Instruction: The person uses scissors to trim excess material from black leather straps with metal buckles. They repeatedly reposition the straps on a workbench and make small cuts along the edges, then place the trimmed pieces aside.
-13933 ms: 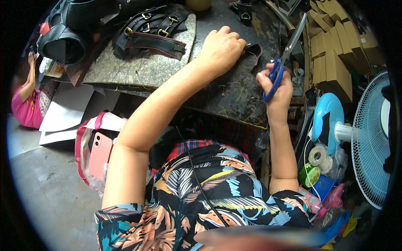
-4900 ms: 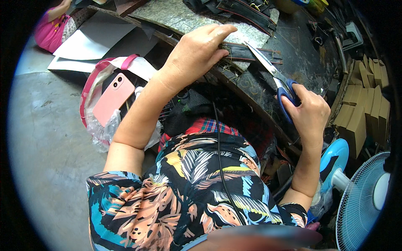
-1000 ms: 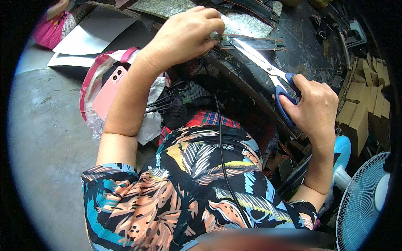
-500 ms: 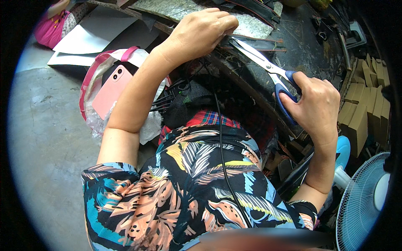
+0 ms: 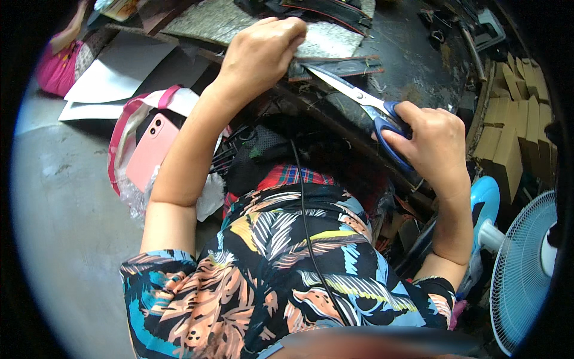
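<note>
My right hand (image 5: 431, 140) grips a pair of scissors (image 5: 359, 96) by its blue handles, with the thumb in one loop. The blades look nearly closed and point up and left, toward my left hand (image 5: 262, 57). That hand is curled with its fingertips pressed together, above the near edge of the dark worktable. What it pinches, if anything, is hidden behind the fingers. A dark strip (image 5: 350, 66) with frayed ends lies on the table beside the blade tips, just right of the left hand.
A pale speckled board (image 5: 206, 23) with dark strips (image 5: 335, 13) lies at the back. Left are white sheets (image 5: 119, 66) and a pink phone (image 5: 152, 149) in a bag (image 5: 113, 161). Folded cardboard (image 5: 508, 149) and a fan (image 5: 520, 275) stand right. A person's pink garment (image 5: 60, 69) shows far left.
The view has shifted slightly, moving everything a little leftward. My left hand has lifted away from the scissor tips, leaving more of the dark strip visible. The right hand keeps hold of the scissors.
</note>
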`<act>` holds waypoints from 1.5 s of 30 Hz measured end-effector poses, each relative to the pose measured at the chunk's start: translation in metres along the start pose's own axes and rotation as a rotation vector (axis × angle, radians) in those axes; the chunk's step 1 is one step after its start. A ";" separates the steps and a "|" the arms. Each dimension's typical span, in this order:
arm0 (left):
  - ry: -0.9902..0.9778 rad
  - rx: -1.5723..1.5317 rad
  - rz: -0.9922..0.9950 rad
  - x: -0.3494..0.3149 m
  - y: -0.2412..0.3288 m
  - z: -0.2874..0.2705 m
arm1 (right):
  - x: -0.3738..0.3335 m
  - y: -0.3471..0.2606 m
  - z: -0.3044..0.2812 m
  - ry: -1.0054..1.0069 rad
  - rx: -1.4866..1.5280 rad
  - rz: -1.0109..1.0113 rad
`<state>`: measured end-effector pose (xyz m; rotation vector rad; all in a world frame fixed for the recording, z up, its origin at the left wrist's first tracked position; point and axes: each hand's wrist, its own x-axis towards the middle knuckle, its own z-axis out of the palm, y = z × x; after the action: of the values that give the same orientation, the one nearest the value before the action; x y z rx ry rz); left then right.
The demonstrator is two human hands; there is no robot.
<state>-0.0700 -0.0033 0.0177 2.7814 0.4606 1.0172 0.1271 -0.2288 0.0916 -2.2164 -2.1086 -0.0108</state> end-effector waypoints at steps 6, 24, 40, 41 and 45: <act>0.134 -0.136 0.051 0.006 0.040 -0.001 | -0.037 0.029 -0.007 0.125 0.121 0.252; -0.113 0.156 0.045 0.001 0.019 -0.043 | -0.028 0.024 0.010 0.167 0.053 0.178; -0.089 -0.102 0.110 -0.003 0.027 -0.002 | -0.024 0.019 0.007 0.125 -0.022 0.090; -0.079 -0.086 0.120 -0.002 0.026 0.000 | -0.024 0.019 0.007 0.133 -0.016 0.081; -0.032 -0.052 0.121 -0.001 0.027 0.006 | -0.024 0.014 0.007 0.140 0.002 0.044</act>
<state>-0.0603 -0.0291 0.0185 2.8031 0.2611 0.9919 0.1395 -0.2526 0.0822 -2.1913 -1.9860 -0.1557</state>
